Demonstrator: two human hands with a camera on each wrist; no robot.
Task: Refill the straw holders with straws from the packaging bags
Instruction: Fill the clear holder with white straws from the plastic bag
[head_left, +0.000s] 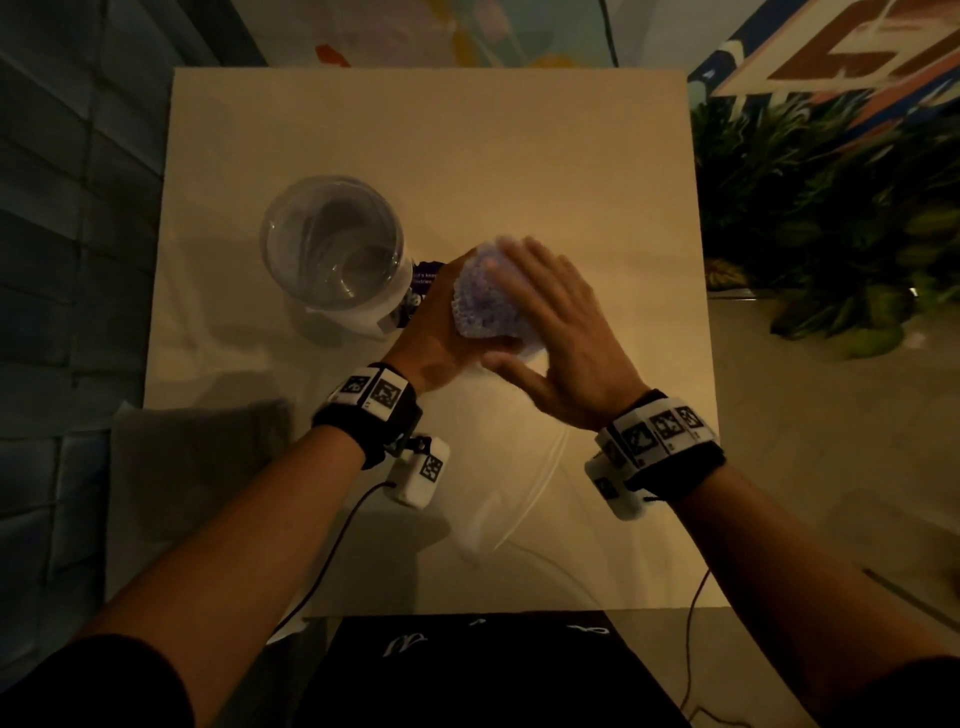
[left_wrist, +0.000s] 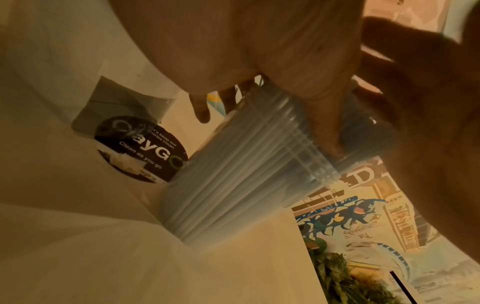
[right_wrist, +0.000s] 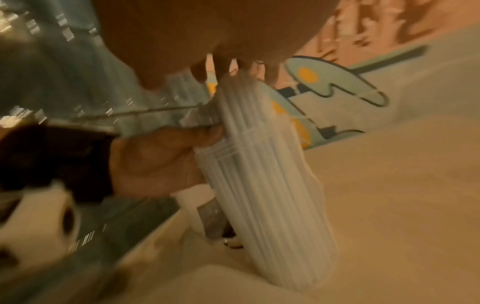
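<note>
A bundle of pale straws (head_left: 480, 299) stands upright on the white table (head_left: 519, 156), right of centre. My left hand (head_left: 439, 327) grips the bundle from its left side, thumb and fingers curled round it. My right hand (head_left: 545, 306) lies flat on the straws' top ends with its fingers straight. The clear round straw holder (head_left: 332, 244) stands just left of the hands and looks empty. In the left wrist view the straw bundle (left_wrist: 233, 185) is banded near the top. The right wrist view shows the straw bundle (right_wrist: 272, 185) blurred, with the left hand (right_wrist: 155, 160) round it.
A clear plastic packaging bag (head_left: 498, 499) lies on the table between my forearms. A dark round sticker (head_left: 423, 280) sits on the table beside the holder. Potted plants (head_left: 831, 234) stand off the table's right edge. A pale cloth-like sheet (head_left: 197, 467) lies at the front left.
</note>
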